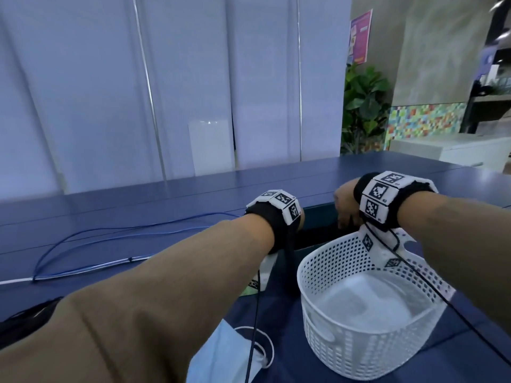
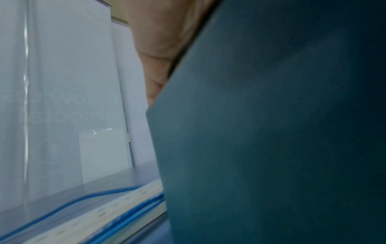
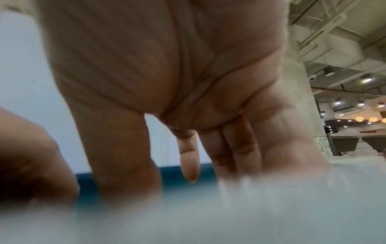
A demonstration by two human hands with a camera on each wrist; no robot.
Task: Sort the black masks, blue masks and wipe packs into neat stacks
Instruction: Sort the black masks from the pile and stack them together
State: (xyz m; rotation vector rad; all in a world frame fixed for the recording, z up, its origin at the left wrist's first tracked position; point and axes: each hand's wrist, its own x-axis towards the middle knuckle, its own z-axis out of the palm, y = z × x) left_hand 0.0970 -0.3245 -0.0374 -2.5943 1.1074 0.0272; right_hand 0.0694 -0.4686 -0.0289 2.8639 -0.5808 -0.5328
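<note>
Nearest, a blue mask [image 1: 221,352] is lying at the desk's [image 1: 138,211] near edge, beside a white perforated basket [image 1: 367,327]. Farther back, both hands are reaching to a dark box [image 1: 318,217]: right hand [image 1: 344,204] with fingers [image 3: 189,158] extending straight, left hand [image 2: 158,46] mostly hidden, grip unclear.

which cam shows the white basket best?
Head view: the white basket is nearly whole, perforated walls and rim sharp, beside the blue mask. Right wrist view gives only a pale foreground blur, perhaps its rim. Left wrist view shows none of it.
</note>
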